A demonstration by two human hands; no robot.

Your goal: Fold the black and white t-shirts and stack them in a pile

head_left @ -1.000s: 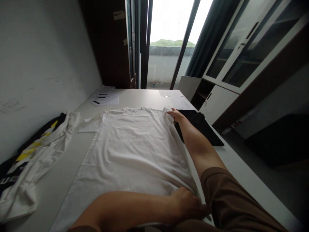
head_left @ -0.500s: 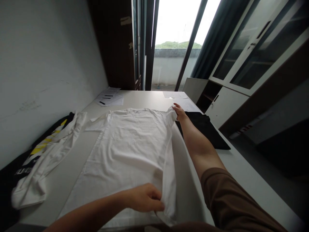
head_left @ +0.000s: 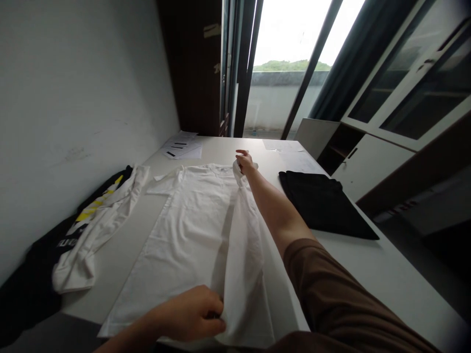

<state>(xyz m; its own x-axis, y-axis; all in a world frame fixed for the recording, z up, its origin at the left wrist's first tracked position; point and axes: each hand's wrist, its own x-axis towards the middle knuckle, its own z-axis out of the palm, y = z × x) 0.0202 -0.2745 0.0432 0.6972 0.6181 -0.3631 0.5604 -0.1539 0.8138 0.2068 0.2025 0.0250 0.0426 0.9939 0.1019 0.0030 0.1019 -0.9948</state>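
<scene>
A white T-shirt (head_left: 184, 220) lies spread on the white table (head_left: 349, 269), its collar at the far end and one sleeve out to the left. My left hand (head_left: 191, 313) pinches the hem near the table's front edge. Farther off, my right hand (head_left: 244, 162) grips the shirt at the right shoulder, the arm in a brown sleeve stretched over the cloth. Between my hands the right side of the shirt is raised and partly folded over toward the middle, casting a shadow on the cloth.
A folded black garment (head_left: 324, 203) lies on the right of the table. White and black clothes (head_left: 106, 215) are heaped along the left wall. Papers (head_left: 182, 146) rest at the far left corner, more (head_left: 290, 152) at the far right.
Both hands have moved left with the shirt's right side, which now stands raised over the middle. The black garment is more fully visible. The view has turned slightly.
</scene>
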